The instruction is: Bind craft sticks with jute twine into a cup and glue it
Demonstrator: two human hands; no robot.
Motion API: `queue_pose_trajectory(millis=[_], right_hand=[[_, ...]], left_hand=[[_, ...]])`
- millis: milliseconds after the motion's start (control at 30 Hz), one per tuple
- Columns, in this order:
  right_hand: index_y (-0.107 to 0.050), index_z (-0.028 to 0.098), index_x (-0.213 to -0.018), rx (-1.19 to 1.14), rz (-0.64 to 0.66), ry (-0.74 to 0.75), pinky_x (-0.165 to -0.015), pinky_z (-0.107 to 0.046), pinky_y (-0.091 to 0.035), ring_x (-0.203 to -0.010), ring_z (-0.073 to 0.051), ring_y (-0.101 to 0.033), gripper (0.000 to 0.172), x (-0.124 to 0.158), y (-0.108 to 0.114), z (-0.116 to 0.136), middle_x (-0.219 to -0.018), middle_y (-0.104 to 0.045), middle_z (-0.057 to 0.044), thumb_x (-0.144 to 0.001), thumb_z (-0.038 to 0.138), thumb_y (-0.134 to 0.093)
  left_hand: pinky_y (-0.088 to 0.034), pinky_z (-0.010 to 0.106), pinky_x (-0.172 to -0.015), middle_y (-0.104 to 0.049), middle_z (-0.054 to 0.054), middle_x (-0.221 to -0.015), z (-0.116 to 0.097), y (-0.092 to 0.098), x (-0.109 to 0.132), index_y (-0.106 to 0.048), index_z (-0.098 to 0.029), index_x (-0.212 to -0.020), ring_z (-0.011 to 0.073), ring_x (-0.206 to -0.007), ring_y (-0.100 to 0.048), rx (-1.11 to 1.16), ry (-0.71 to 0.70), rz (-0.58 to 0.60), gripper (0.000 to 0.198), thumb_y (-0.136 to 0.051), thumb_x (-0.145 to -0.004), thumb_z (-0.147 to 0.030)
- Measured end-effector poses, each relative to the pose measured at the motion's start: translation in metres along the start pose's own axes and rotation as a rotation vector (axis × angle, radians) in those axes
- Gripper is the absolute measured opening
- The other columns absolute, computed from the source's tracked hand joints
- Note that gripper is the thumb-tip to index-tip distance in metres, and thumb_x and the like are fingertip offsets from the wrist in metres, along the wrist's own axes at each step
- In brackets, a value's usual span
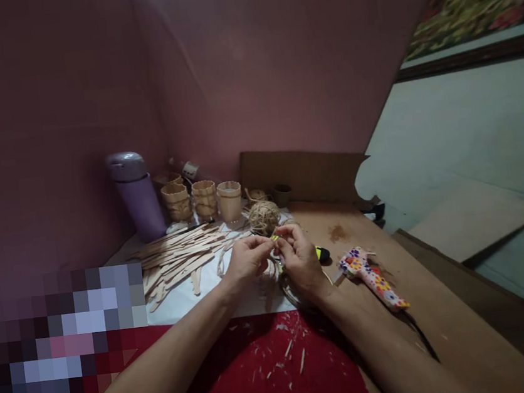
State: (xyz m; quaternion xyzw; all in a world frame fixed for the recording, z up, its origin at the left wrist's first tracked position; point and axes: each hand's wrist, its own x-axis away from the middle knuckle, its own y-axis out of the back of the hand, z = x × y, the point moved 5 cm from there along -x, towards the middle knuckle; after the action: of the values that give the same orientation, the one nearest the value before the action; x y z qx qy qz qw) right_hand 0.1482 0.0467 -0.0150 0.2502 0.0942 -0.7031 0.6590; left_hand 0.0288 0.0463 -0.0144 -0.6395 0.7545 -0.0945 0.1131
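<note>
Over the front of the white sheet, my left hand and my right hand meet with fingertips pinched close together. What they hold between them is too small and shadowed to name; a bit of yellow shows at the fingertips. Strands of twine hang or lie beneath my hands. Just behind them sits a ball of twine. Beside my right hand lies a black and yellow object, partly hidden. A round, ring-like thing shows under the right wrist.
Wooden craft sticks are heaped on the left. Behind stand several stick-covered cups and a purple bottle. A flower-patterned glue gun with a cord lies right. Wood scraps dot the red cloth. Cardboard stands at the back.
</note>
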Motion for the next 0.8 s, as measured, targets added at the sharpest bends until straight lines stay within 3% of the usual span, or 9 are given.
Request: queue_pose_trajectory(millis=[433,567,667,800], right_hand=[[-0.046,0.022,-0.094,-0.181,0.021,-0.073,-0.047,-0.020,-0.041,-0.048,-0.009,-0.051,0.027,0.003,-0.006,-0.002,-0.063,-0.058,0.006,-0.075,0.027,-0.065],[-0.050,0.020,-0.095,-0.162,0.019,-0.126,-0.048,-0.022,-0.041,-0.048,-0.011,-0.051,0.026,-0.001,-0.003,-0.004,-0.065,-0.061,0.003,-0.080,0.039,-0.060],[-0.059,0.018,-0.085,-0.070,-0.017,-0.078,-0.053,-0.024,-0.042,-0.057,-0.012,-0.052,0.029,-0.008,0.002,-0.006,-0.071,-0.061,-0.001,-0.084,0.046,-0.054],[-0.059,0.018,-0.068,-0.009,-0.022,-0.012,-0.062,-0.025,-0.043,-0.067,-0.015,-0.052,0.024,-0.015,0.005,-0.008,-0.067,-0.056,-0.001,-0.081,0.037,-0.057]], left_hand=[[-0.014,0.018,-0.032,-0.037,-0.009,-0.035,0.004,0.007,-0.002,-0.055,-0.014,-0.056,0.0026,-0.029,-0.028,-0.002,0.007,-0.136,0.029,-0.074,-0.054,-0.037],[-0.014,0.018,-0.031,-0.035,-0.010,-0.036,0.003,0.006,-0.004,-0.053,-0.015,-0.055,0.0024,-0.028,-0.026,-0.032,0.027,-0.072,0.030,-0.073,-0.057,-0.038],[-0.015,0.018,-0.031,-0.035,-0.009,-0.035,0.002,0.002,-0.002,-0.050,-0.017,-0.054,0.0031,-0.028,-0.027,-0.075,0.033,-0.015,0.033,-0.073,-0.058,-0.040],[-0.018,0.018,-0.032,-0.037,-0.009,-0.035,0.003,-0.005,0.002,-0.048,-0.018,-0.053,0.0036,-0.029,-0.029,-0.127,0.028,0.034,0.035,-0.072,-0.061,-0.041]])
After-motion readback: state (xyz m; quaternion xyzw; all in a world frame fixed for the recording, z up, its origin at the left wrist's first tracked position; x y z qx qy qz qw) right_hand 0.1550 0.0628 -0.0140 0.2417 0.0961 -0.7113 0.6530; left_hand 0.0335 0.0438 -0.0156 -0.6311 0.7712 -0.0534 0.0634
